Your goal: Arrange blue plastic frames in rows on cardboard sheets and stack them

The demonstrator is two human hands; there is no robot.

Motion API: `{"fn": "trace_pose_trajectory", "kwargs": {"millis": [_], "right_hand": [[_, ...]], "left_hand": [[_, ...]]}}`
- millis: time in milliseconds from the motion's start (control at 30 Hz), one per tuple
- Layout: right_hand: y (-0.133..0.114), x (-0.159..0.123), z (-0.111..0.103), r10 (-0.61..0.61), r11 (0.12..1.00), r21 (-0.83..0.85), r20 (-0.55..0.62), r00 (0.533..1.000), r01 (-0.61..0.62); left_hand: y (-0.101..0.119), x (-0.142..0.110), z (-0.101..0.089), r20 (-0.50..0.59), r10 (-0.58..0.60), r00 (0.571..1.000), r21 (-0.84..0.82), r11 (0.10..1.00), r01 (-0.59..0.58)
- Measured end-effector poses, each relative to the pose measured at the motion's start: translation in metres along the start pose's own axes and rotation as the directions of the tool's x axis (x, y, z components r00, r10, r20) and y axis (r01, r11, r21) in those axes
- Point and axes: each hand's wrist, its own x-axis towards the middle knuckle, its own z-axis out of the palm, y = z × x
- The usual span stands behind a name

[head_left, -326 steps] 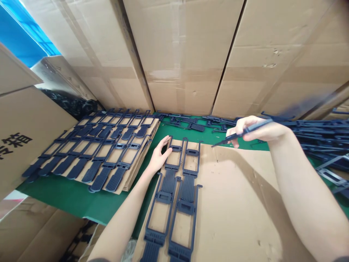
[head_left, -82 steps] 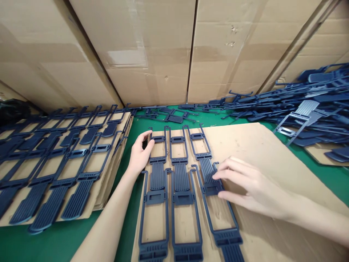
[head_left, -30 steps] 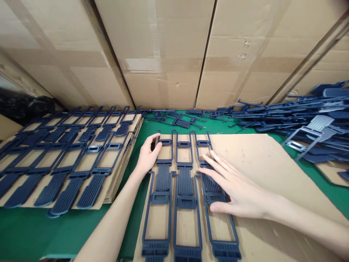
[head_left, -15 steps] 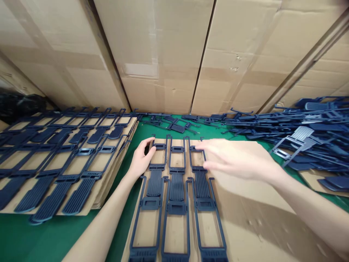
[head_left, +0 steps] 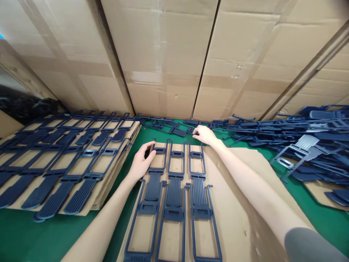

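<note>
My left hand (head_left: 141,160) rests at the cardboard's left edge, thumb and forefinger apart and curved. Their tips touch the side of a dark blue plastic frame piece (head_left: 158,171). That piece lies flat in the far row, beside a second frame piece (head_left: 176,173) and a third frame piece (head_left: 197,174). Each has a ribbed paddle, and another row overlaps them nearer me. Beyond the sheet, my right hand (head_left: 205,136) pinches the end of a loose plastic frame piece (head_left: 178,131) on the green table. The exact fingertip contact is small and partly hidden.
A cardboard stack (head_left: 101,198) at left bears rows of the same blue pieces. A tangled heap of blue pieces (head_left: 324,145) lies at right, its thin tail running along the back. Tall cardboard boxes (head_left: 160,54) stand behind the green table (head_left: 152,133).
My right hand has moved away from the third frame piece, up and back to the loose pieces behind the sheet. My left hand keeps its place; the view has shifted slightly.
</note>
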Motion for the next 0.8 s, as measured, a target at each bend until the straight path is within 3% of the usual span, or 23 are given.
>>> {"fn": "trace_pose_trajectory", "kwargs": {"millis": [167,400,533,667,733,800], "right_hand": [[0.016,-0.005,-0.009,0.047,0.997,0.065,-0.066,0.997,-0.043],[0.029,-0.017,-0.060,0.078,0.981,0.193,-0.342,0.937,-0.011],[0.030,-0.031,-0.095,0.062,0.972,0.224,-0.536,0.842,0.072],[0.021,-0.054,-0.131,-0.038,0.971,0.137,-0.724,0.689,0.198],[0.011,-0.071,-0.148,-0.077,0.985,0.034,-0.787,0.612,0.168],[-0.001,-0.090,-0.162,-0.092,0.993,-0.032,-0.804,0.587,0.112]], "left_hand": [[-0.001,0.000,0.000,0.008,-0.019,1.000,-0.011,1.000,0.019],[0.001,-0.001,0.001,0.004,-0.026,1.000,-0.022,0.999,0.026],[0.000,-0.001,0.001,0.001,-0.025,1.000,-0.021,0.999,0.025],[-0.001,-0.001,0.002,0.003,-0.023,1.000,-0.014,1.000,0.023],[-0.001,0.000,0.002,0.004,-0.020,1.000,-0.009,1.000,0.020],[-0.001,0.000,0.002,0.007,-0.015,1.000,-0.007,1.000,0.015]]}}
